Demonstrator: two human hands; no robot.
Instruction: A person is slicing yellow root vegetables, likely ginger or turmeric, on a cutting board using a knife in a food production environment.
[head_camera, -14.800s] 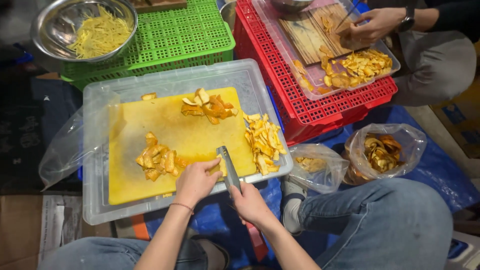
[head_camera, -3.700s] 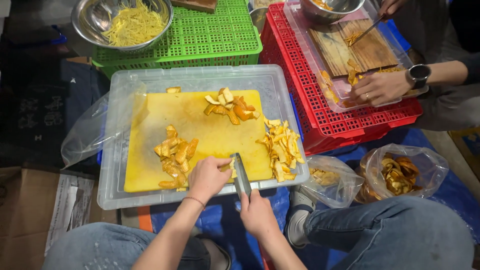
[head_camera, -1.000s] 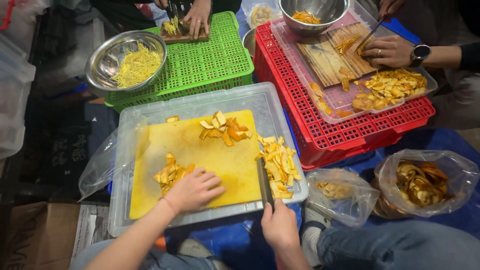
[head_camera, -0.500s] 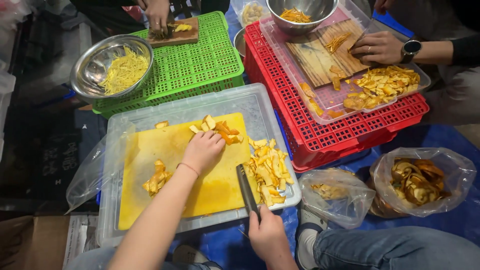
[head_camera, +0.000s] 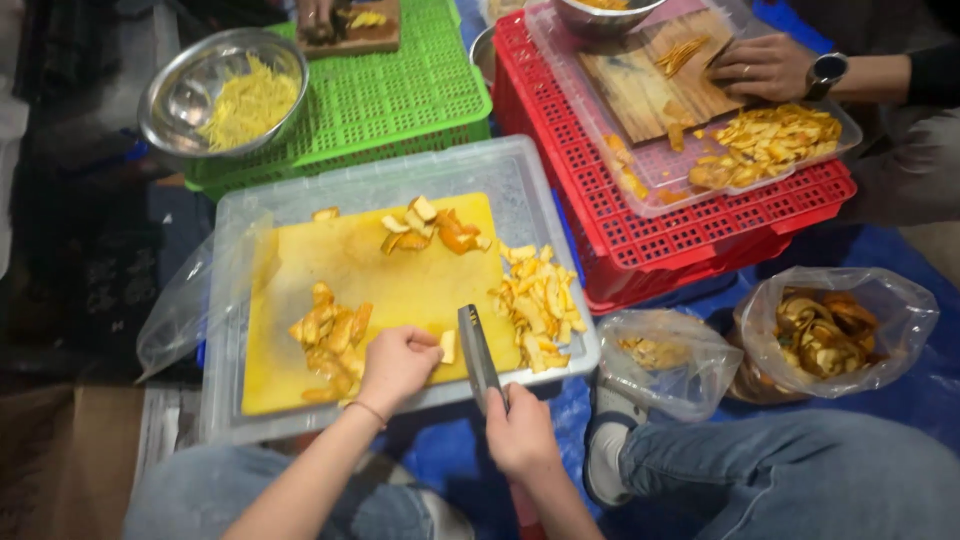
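A yellow cutting board (head_camera: 400, 285) lies in a clear plastic tray (head_camera: 520, 180) in front of me. My left hand (head_camera: 395, 365) rests at the board's near edge, pinching a pale peel piece (head_camera: 447, 346). My right hand (head_camera: 520, 435) grips the handle of a knife (head_camera: 476, 350), whose blade points away over the board next to that piece. A heap of orange peel pieces (head_camera: 330, 330) lies left of my left hand. More peel chunks (head_camera: 430, 225) sit at the board's far side. Cut strips (head_camera: 535, 300) are piled on the board's right edge.
A green crate (head_camera: 400, 100) holds a steel bowl of shreds (head_camera: 225, 90). A red crate (head_camera: 700, 215) carries a tray where another person's hand (head_camera: 765, 65) works on a wooden board. Two plastic bags of peel (head_camera: 825, 330) (head_camera: 665, 355) lie right, by my knee (head_camera: 780, 470).
My left hand has come back from the far peel chunks to the board's near edge with a piece. The knife has stayed near the board's right side.
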